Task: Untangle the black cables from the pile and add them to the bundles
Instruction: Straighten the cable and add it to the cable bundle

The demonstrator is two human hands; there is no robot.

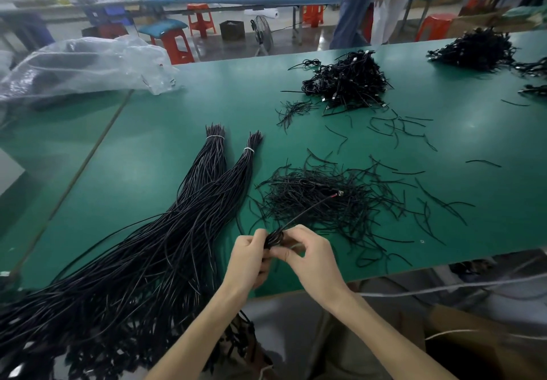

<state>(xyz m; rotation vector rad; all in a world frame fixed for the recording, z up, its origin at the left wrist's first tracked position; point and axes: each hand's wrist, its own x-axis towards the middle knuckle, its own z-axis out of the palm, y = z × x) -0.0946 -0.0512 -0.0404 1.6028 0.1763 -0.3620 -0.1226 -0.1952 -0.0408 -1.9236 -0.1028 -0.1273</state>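
Both hands meet near the front edge of the green table (183, 107). My left hand (250, 256) grips a small coiled black cable (273, 236), and my right hand (307, 255) pinches the same coil from the right. One end of this cable runs up and right to a metal plug (340, 193). Two long black cable bundles (207, 172), each tied with a white band, lie to the left and fan out toward me. A loose pile of short black ties (325, 202) lies just beyond my hands.
A heap of coiled cables (346, 80) sits further back, another heap (473, 49) at the far right. A crumpled clear plastic bag (85, 66) lies at the back left. Persons stand beyond the table by a blue bench, with red stools around.
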